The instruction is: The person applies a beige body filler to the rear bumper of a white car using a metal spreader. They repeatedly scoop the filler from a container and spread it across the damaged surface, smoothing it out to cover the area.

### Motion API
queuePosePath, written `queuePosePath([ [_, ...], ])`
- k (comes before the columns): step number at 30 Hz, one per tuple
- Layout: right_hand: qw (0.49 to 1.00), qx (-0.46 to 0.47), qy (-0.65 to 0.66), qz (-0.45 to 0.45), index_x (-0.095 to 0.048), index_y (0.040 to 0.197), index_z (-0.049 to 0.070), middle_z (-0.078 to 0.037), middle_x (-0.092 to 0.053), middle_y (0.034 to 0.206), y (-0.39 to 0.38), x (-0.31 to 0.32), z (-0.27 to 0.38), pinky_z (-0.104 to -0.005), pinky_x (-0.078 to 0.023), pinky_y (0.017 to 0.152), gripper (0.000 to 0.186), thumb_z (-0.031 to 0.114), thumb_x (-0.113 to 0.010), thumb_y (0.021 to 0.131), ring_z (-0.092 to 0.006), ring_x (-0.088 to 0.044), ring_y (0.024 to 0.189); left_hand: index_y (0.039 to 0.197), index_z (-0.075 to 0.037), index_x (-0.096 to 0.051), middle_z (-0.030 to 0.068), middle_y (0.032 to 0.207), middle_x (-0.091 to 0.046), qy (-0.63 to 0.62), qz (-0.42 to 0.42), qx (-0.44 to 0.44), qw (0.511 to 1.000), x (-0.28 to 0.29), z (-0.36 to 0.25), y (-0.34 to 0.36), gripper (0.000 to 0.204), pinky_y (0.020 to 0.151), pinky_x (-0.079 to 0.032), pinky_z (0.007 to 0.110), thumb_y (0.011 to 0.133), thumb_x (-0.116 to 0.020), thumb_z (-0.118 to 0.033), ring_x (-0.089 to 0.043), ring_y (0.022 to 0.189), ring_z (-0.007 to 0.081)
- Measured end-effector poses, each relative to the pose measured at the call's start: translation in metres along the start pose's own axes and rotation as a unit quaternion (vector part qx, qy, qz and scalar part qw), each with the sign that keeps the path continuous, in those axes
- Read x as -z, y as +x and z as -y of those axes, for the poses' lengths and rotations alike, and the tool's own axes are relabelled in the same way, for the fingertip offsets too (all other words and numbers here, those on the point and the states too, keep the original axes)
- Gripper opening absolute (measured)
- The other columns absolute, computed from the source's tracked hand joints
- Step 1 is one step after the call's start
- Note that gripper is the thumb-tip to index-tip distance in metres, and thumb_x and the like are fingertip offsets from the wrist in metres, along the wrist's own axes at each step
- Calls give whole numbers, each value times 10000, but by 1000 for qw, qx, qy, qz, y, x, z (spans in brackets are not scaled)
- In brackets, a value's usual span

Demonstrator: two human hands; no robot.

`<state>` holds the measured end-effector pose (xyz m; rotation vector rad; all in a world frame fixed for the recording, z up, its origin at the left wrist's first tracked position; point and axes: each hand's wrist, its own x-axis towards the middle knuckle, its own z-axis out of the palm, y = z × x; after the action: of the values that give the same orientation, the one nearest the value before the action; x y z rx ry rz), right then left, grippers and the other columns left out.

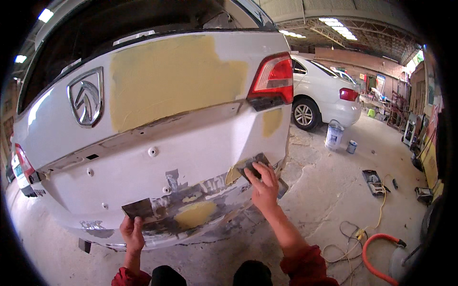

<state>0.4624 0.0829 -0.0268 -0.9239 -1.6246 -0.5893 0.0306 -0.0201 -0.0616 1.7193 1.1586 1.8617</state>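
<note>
In front of me is the white tailgate (129, 164) of a car, with a large patch of yellowish body filler (176, 78) on its upper part. A smaller filler patch (195, 214) lies low down among grey sanded areas. My right hand (265, 189) grips a dark flat filler spreader (260, 161) against the lower right of the panel, fingers spread over it. A thin streak of filler (233, 175) shows beside its edge. My left hand (132, 232) pinches a dark square plate (138, 209) by its lower edge, near the lower panel; filler on it cannot be made out.
A red tail lamp (274, 78) is above my right hand. A second white car (324, 90) stands at the back right, near a bucket (334, 136) and a can (352, 147). An open tool case (374, 182), loose cables and an orange hose (369, 252) lie on the floor at right.
</note>
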Motion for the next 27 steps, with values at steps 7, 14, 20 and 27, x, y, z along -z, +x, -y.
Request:
queuePosePath([
  [7, 999, 5, -22, 39, -724, 1205, 161, -99, -623, 1243, -34, -24, 9, -507, -450, 1047, 582, -98, -600, 700, -350, -568, 1185, 1137, 26, -629, -2, 1006, -640, -12, -19, -10, 1000, -5, -1, -1, 192, 807, -459, 255, 1022, -559, -112, -550, 902, 99],
  [14, 991, 34, -48, 117, -730, 1180, 181, -80, -628, 1210, -40, 6, 18, -525, -445, 1046, 558, -67, -612, 694, -316, -570, 1179, 1113, 26, -642, -1, 981, -641, -23, -29, -14, 999, -7, 0, -2, 198, 806, -459, 259, 1020, -588, -140, -549, 894, 99],
  [20, 992, 70, -98, 40, -710, 1204, 225, -75, -592, 1248, -28, -6, 51, -543, -419, 1064, 521, -32, -643, 756, -315, -551, 1195, 1102, 11, -658, -16, 949, -647, -30, -21, -1, 999, -3, 4, -1, 198, 777, -450, 246, 1016, -603, -159, -544, 862, 81],
  [27, 997, 55, -49, 9, -701, 1231, 205, -102, -579, 1271, -25, -41, 63, -570, -426, 1037, 519, -35, -648, 774, -346, -522, 1202, 1046, 9, -660, -3, 883, -640, 31, -36, -18, 999, -5, -2, 2, 212, 714, -440, 248, 1007, -598, -190, -531, 805, 84],
])
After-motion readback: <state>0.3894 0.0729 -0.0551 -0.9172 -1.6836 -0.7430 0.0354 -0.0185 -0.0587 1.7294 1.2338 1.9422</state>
